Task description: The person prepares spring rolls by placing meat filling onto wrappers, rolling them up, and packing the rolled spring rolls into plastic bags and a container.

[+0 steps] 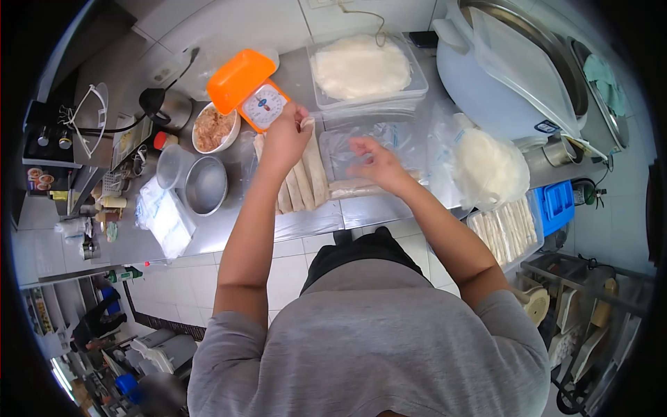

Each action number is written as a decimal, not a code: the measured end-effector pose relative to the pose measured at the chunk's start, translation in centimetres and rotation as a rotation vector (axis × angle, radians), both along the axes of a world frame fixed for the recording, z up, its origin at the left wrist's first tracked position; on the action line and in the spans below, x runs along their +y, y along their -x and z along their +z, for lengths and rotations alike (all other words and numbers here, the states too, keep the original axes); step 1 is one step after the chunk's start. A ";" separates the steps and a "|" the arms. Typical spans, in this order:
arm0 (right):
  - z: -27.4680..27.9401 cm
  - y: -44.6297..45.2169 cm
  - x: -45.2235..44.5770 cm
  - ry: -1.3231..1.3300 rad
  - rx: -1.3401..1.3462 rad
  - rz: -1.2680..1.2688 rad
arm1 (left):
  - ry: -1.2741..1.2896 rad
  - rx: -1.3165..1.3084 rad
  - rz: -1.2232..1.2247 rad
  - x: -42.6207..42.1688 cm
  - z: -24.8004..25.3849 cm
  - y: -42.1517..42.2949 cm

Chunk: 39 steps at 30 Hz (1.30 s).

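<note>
My left hand [286, 139] is closed at the far end of a long pale filled roll [314, 167], its fingertips pinching the tip. More such rolls lie side by side just left of it, partly hidden under my forearm. My right hand [379, 165] hovers with fingers apart and nothing in them, over clear plastic film [396, 135]. Below that hand, another roll [354, 187] lies crosswise on the film. Beyond my left hand stands an orange kitchen scale [262, 105] with a dial and a tilted orange pan [240, 80].
A bowl of minced filling [214, 128], a metal bowl [206, 185] and plastic bags [165, 215] are at left. White wrapper sheets [361, 68] fill a container at the back. At right are a bagged white stack [490, 167], a large tub [500, 76] and a tray of rolls [506, 233].
</note>
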State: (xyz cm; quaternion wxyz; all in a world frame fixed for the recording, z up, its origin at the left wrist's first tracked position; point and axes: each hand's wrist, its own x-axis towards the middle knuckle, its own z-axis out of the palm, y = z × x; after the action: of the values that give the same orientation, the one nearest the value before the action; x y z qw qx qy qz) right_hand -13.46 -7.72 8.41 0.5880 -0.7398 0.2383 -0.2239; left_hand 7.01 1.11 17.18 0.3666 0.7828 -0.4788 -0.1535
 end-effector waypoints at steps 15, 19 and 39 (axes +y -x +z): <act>-1.5 6.6 -7.3 -0.008 0.358 0.123 | -0.060 0.503 -0.135 3.3 -12.1 2.4; -4.0 6.8 -7.8 0.490 0.474 0.239 | -0.152 -0.174 -0.284 2.9 -13.5 3.1; -1.9 10.7 -1.7 0.990 0.356 0.234 | 0.055 -0.532 -0.560 5.5 -12.6 8.0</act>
State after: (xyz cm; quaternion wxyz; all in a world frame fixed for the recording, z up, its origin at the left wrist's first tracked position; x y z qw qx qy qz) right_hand -24.20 -9.47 6.47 0.1407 -0.9766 0.1162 -0.1137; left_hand -1.03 6.57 4.55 0.1943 0.6241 -0.7563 -0.0265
